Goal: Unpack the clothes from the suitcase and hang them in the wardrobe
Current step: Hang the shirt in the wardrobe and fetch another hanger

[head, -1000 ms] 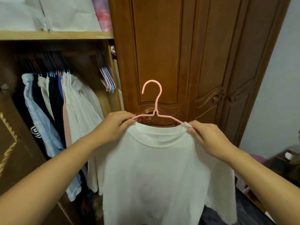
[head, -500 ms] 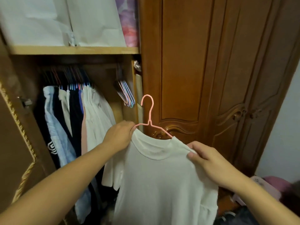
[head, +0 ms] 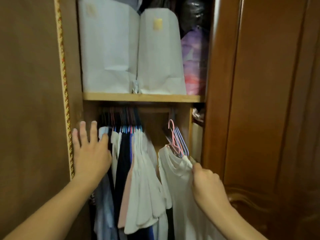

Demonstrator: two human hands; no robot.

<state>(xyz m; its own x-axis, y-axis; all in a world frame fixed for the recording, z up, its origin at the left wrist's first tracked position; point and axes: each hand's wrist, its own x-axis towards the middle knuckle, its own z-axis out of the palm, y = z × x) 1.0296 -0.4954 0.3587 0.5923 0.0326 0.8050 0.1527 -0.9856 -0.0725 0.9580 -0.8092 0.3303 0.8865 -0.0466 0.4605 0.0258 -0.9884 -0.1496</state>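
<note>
In the open brown wooden wardrobe [head: 218, 84], two pale paper bags [head: 131, 54] stand on the light wooden shelf [head: 143, 97]. Below it, dark and white hung clothes [head: 131, 161] crowd left; the white T-shirt on a pink wire hanger [head: 174, 174] hangs right, beside empty wire hangers [head: 181, 141].

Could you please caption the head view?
Right hand grips hangered white shirt; left hand presses hung clothes aside.

Open wardrobe [head: 220, 84], wooden. Shelf [head: 142, 97] carries two pale storage bags [head: 110, 49], purple bundle [head: 194, 59]. Below: hung clothes [head: 136, 163], white, navy, pink, blue. Left hand [head: 90, 153] spread, fingers [head: 82, 130] straight, against leftmost garments. Right hand [head: 206, 182] pinches shoulder of white T-shirt [head: 178, 187] on pink hanger [head: 173, 135], beside spare hangers [head: 181, 141].
</note>
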